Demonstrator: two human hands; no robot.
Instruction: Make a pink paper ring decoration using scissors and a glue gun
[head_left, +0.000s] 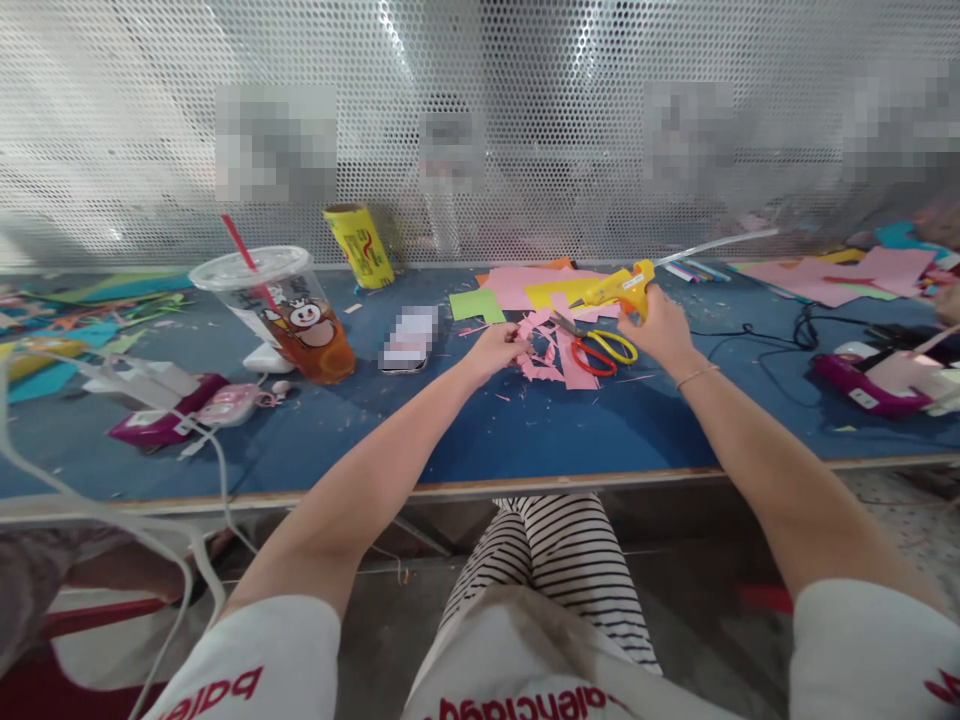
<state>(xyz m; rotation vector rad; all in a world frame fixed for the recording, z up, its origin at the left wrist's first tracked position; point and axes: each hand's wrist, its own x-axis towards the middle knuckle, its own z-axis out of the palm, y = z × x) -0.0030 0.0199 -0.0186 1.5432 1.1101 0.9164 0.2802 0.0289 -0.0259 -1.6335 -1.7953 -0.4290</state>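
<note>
My right hand (663,325) is wrapped round the handle of a yellow glue gun (616,288), its nozzle pointing left over the paper and a clear glue stick rising from its back. My left hand (496,350) has its fingers bent together at the left edge of pink paper scraps (541,368); what its fingertips hold, if anything, is too small to name. Scissors with one red and one yellow handle (594,358) lie between the hands. Behind them are sheets of pink paper (510,287) and a green piece (478,305).
On the blue table (420,430) stand a lidded drink cup (307,330) and a yellow can (361,248). A phone (409,338) lies nearer. Purple power strips (870,385) with cables sit at both sides. A perforated metal screen (525,120) rises behind.
</note>
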